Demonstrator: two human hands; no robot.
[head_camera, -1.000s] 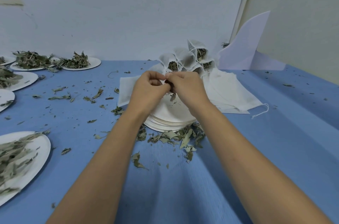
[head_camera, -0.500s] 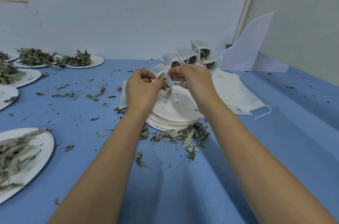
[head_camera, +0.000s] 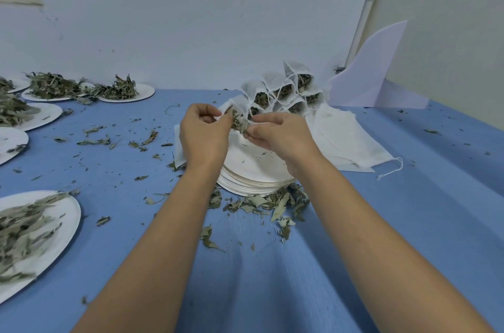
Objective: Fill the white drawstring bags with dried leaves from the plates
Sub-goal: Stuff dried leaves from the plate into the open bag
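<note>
a small white drawstring bag (head_camera: 235, 109) hangs between the two hands, above a stack of round white paper plates (head_camera: 253, 171) in the middle of the blue worktop (head_camera: 381, 223). the left hand (head_camera: 203, 135) pinches the bag's near rim between thumb and curled fingers. the right hand (head_camera: 278, 136) is also closed in a pinch, at the lower lip of the mouth; whether it holds cloth, cord or a leaf there is too small to tell. both hands touch the bag, with neither clearly nearer.

the bag's long axis seems to run away from the person, with its closed end toward the wall and its mouth tipped back toward the fingers. dried grey-green leaves (head_camera: 239, 122) bulge out of that mouth, so the bag looks full or nearly so. the coming move probably turns on drawing the mouth shut along that axis.

a heap of filled white bags (head_camera: 283, 87) lies just beyond the hands, their mouths also facing this way. a flat pile of empty white cloth bags (head_camera: 343, 136) lies to the right. loose leaves (head_camera: 261, 201) are scattered before the stack, and a round white paper plate of leaves (head_camera: 68, 212) sits well apart on the left.
</note>
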